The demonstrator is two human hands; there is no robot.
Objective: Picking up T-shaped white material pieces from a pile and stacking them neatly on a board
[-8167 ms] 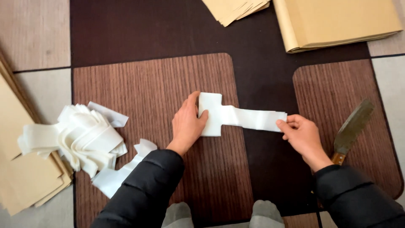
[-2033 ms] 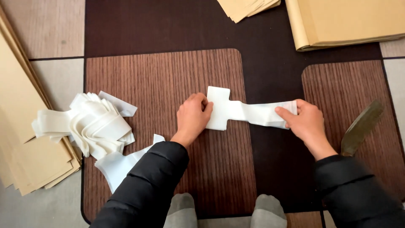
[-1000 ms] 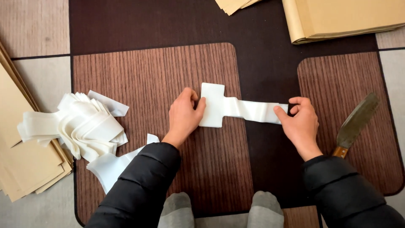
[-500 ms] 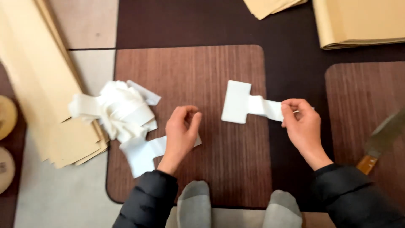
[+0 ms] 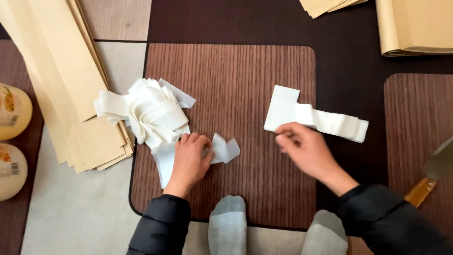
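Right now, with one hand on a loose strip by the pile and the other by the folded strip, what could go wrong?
1. The left hand presses a loose white strip whose end runs under the white pile; pulling it may drag or topple the pile.
2. The right hand sits at the folded white strip, which lies free on the mat; a brush could shift or unfold it.
3. A wooden-handled blade lies beside the right sleeve, which could catch it.

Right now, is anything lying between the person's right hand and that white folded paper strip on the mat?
Nothing visible does. The right hand is right at the near edge of the white folded strip, its fingertips seeming to touch it, with only bare brown mat around them.
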